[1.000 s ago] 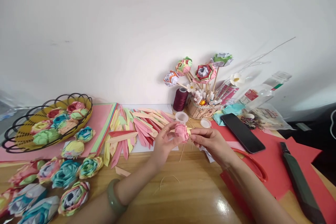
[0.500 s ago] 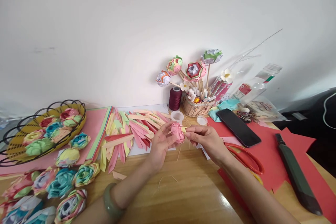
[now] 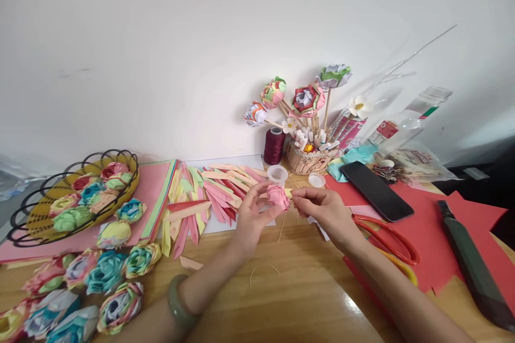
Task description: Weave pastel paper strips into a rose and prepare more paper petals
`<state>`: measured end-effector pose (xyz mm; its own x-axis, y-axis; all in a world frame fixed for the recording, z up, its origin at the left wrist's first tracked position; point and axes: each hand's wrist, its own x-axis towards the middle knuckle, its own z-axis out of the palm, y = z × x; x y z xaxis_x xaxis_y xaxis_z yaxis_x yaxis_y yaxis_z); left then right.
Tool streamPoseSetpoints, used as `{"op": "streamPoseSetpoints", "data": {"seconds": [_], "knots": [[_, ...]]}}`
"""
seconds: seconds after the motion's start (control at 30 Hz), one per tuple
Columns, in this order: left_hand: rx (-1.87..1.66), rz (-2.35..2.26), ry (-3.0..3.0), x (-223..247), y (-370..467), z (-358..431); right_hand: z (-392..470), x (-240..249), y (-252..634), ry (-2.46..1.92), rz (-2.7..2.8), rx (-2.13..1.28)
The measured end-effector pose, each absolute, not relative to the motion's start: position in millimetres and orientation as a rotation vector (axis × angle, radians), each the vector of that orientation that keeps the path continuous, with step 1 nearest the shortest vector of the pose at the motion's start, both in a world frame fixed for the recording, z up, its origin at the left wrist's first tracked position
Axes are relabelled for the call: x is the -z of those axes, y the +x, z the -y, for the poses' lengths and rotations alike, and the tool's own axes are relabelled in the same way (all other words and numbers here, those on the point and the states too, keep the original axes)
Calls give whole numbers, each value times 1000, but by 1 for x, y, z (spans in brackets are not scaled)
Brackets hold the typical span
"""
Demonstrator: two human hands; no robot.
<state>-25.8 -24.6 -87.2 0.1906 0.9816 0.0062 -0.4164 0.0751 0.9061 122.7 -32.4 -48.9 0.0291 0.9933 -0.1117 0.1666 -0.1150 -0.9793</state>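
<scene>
My left hand (image 3: 254,217) grips a pink paper flower (image 3: 277,196) between thumb and fingers, holding it above the wooden table. From the right, my right hand (image 3: 319,209) pinches a small yellow paper piece (image 3: 288,193) against the flower's side. Thin string (image 3: 281,225) hangs down beneath the flower. Just behind my hands stands a small clear plastic cup (image 3: 277,174), with its round lid (image 3: 316,180) a little to the right. A heap of folded paper strips (image 3: 209,193) in pink, yellow, green and red lies left of my left hand.
At the left, a yellow basket (image 3: 38,220) holds paper flowers, and more paper flowers (image 3: 107,272) lie before it. A thread spool (image 3: 274,146) and a flower holder (image 3: 308,162) stand by the wall. On the right are a phone (image 3: 376,191), red-handled scissors (image 3: 396,236) and a dark green cutter (image 3: 472,265).
The camera view has shifted slightly, so everything sits a bit further right. Both hands keep the same hold on the flower and the yellow piece.
</scene>
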Motion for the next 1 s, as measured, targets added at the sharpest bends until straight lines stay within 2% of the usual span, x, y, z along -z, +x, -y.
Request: {"op": "streamPoseSetpoints", "data": {"seconds": [0.33,0.63,1.0], "knots": [[-1214,-853,1101,85,-25,27,34,51,120,-1528,1309,-1005],[-1217,-881,1118,86,-26,27,36,51,119,-1542,1346,-967],[-1223,-981,1341,84,-25,33,37,54,119,-1639,1569,-610]]}}
